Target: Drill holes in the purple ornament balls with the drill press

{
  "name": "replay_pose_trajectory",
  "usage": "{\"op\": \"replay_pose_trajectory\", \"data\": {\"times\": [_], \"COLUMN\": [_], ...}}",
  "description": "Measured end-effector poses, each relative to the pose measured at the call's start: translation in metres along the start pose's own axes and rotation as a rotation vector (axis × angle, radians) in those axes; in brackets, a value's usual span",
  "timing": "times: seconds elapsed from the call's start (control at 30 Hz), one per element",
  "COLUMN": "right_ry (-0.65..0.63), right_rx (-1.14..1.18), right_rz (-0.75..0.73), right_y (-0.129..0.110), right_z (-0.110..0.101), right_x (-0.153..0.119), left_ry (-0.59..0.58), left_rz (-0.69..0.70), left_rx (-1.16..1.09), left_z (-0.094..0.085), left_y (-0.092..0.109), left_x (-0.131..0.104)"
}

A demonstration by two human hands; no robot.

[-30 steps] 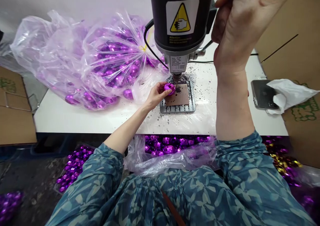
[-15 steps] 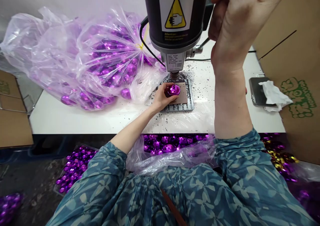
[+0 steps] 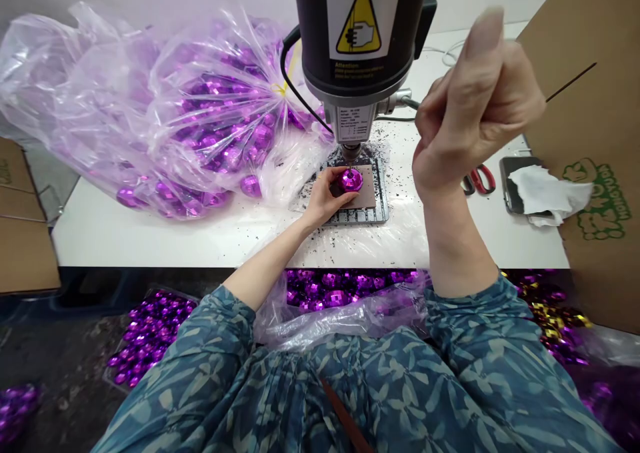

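A black drill press [image 3: 363, 79] with a warning label stands over a grooved metal base [image 3: 381, 193]. On the base lies a flat brown board [image 3: 367, 196]. My left hand [image 3: 324, 196] pinches a shiny purple faceted ball [image 3: 351, 180] on the board, right under the drill chuck [image 3: 351, 151]. My right hand [image 3: 475, 106] is closed in a fist round the end of the press's metal lever [image 3: 411, 102], to the right of the motor housing. Its grip on the lever is partly hidden by the fingers.
A clear bag [image 3: 215, 113] of purple balls lies on the white table [image 3: 150, 239], left of the press. Red-handled scissors [image 3: 483, 180], a dark phone-like object [image 3: 513, 189] and crumpled tissue [image 3: 547, 189] lie right. Cardboard boxes [image 3: 590, 126] flank the table; more balls [image 3: 333, 297] lie below its edge.
My right hand has come down and nearer with the lever, so the whole fist shows. The scissors have come into view beside my right wrist. My left hand still holds the ball under the chuck.
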State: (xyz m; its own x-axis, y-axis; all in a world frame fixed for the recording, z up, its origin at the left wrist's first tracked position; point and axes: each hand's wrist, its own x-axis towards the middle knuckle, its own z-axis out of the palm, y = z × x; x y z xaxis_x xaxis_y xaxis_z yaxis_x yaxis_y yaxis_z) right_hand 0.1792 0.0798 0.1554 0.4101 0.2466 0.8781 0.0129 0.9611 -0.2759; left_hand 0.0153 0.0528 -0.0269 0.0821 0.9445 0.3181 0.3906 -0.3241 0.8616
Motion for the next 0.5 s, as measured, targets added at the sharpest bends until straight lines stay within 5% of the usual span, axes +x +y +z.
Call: {"op": "replay_pose_trajectory", "data": {"times": [0.3,0.5], "right_ry": [-0.005,0.013], "right_rx": [-0.092,-0.046], "right_rz": [0.01,-0.112], "right_y": [0.003,0.015], "right_z": [-0.013,-0.022], "right_x": [-0.022,-0.033], "left_ry": [0.007,0.001], "left_rz": [0.004,-0.008], "left_rx": [-0.012,-0.031], "left_z": [0.0,0.0], "left_y": [-0.001,0.001], "left_x": [-0.002,-0.002]}}
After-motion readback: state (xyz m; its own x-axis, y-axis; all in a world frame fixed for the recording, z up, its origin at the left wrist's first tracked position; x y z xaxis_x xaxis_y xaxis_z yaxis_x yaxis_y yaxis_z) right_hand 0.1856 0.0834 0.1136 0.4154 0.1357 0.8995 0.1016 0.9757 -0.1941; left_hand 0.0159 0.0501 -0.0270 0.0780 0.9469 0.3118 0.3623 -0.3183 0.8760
